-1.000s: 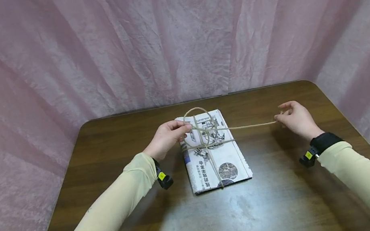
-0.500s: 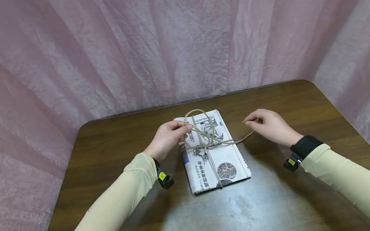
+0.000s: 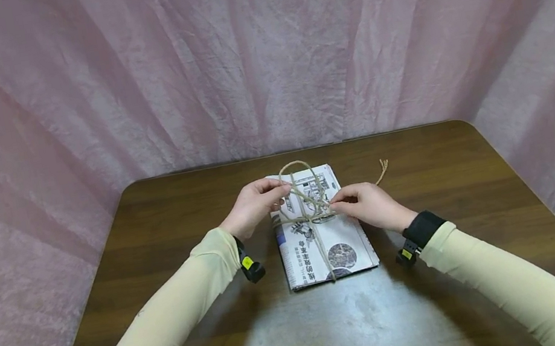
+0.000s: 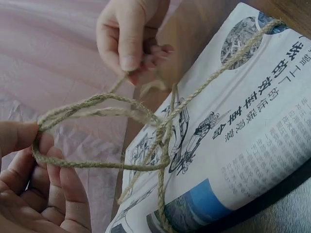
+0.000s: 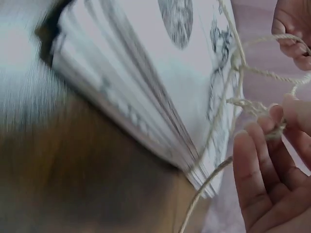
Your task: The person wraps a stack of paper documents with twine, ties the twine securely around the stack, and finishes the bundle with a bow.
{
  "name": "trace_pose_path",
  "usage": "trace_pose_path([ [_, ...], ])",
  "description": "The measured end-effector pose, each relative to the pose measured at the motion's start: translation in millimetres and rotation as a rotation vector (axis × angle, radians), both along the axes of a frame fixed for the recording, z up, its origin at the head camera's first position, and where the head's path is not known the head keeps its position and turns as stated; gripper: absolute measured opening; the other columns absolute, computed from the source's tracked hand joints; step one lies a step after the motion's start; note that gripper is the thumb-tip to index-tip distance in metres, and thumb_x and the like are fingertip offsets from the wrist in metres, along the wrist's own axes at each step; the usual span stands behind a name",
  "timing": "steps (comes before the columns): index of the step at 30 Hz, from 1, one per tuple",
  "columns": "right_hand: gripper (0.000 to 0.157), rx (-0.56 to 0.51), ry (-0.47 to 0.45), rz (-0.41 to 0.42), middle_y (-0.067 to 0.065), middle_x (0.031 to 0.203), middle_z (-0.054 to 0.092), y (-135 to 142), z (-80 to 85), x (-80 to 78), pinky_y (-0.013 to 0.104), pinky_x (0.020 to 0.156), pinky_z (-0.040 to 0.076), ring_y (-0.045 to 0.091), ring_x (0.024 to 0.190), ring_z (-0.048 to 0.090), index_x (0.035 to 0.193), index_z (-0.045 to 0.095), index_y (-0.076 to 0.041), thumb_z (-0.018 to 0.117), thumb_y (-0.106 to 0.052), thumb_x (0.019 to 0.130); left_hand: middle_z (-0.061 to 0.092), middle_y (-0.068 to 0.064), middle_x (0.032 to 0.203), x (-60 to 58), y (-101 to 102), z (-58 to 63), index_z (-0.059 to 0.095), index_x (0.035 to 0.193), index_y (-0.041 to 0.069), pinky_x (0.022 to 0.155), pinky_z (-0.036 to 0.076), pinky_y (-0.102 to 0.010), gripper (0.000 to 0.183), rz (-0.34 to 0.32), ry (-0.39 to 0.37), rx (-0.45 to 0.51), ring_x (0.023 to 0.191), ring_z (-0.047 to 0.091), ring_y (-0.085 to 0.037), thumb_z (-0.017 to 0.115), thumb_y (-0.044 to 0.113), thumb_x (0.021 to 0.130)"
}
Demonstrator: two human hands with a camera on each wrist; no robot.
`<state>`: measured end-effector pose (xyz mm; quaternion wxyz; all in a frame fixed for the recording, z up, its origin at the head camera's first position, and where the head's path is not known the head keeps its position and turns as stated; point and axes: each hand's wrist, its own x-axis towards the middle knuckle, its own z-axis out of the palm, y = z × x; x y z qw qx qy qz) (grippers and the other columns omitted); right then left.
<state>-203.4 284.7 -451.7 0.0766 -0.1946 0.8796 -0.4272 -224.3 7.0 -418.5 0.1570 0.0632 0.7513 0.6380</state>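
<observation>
A folded stack of newspapers (image 3: 355, 239) lies on the table, with twine (image 4: 209, 82) crossing over it both ways. Above its far left part, my left hand (image 3: 255, 206) pinches a raised loop of the twine between thumb and index finger, seen close in the left wrist view. My right hand (image 3: 371, 206) is over the right edge of the papers. Its thumb and fingers pinch a strand of twine close to the crossing, as the right wrist view shows. The frayed end (image 3: 384, 167) of the twine sticks out behind the right hand.
The brown wooden table (image 3: 179, 214) has rounded far corners. A pink curtain (image 3: 249, 67) hangs right behind it and along both sides. Each wrist carries a black strap with a small camera, the right one (image 3: 409, 252) low over the tabletop.
My right hand has come left from the far right, bringing the twine in to the papers; the strand that was taut is now slack. The left hand has stayed nearly still with its loop.
</observation>
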Motion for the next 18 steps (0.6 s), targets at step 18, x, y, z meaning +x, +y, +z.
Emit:
trace_pose_path([
  [18,0.012,0.351,0.447,-0.061,-0.009,0.088,0.065,49.0,20.9,4.0,0.033,0.062,0.044,0.009,0.068,0.053,0.1,0.074,-0.02,0.067,-0.028,0.096,0.064,-0.014,0.115,-7.5,-8.3,-14.1,0.061,0.122,-0.003,0.102,0.044,-0.051,0.036,0.155,-0.068,0.219,0.109,0.058,-0.034,0.067,0.02,0.095],
])
